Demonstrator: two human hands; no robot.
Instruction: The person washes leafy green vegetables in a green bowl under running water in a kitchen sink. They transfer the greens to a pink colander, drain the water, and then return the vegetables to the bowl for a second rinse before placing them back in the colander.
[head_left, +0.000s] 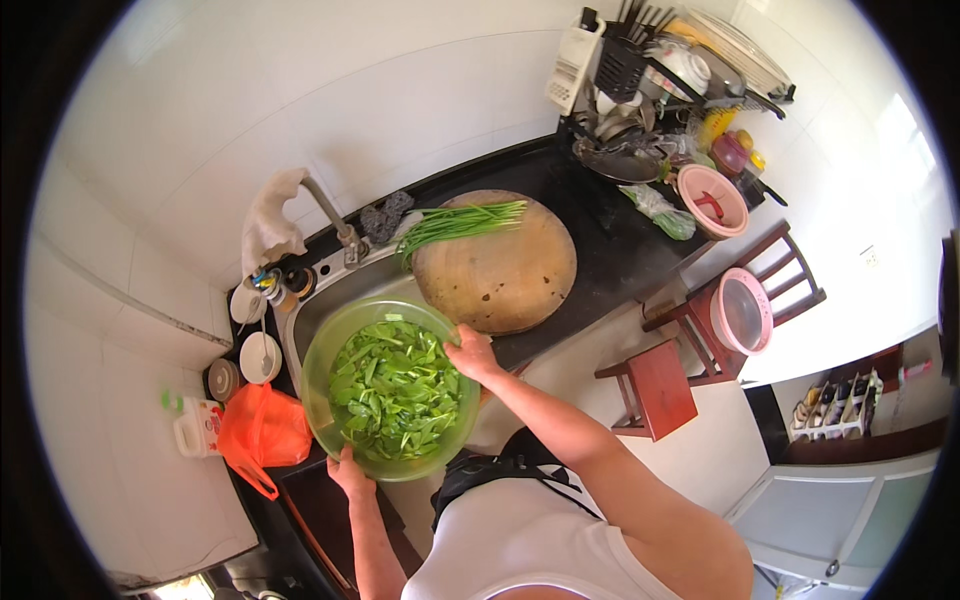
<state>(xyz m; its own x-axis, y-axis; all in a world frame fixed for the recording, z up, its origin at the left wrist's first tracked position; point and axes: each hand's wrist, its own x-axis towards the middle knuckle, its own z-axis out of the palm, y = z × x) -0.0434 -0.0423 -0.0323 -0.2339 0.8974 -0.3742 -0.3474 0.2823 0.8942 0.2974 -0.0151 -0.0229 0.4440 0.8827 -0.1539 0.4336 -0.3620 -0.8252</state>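
A green translucent plastic basin is held between my two hands over the front of the metal sink. Cut leafy greens fill much of it, apparently sitting in water. My left hand grips the rim at the near left side, thumb over the edge. On the right side of the rim, my right hand has its fingers closed. Just beyond lies a round wooden chopping board, with a bunch of long green stalks across its far edge.
A faucet rises behind the sink. An orange plastic bag and white bowls stand at left. Back right, a dish rack is near a pink bowl holding red chillies. A red stool and chair occupy the floor.
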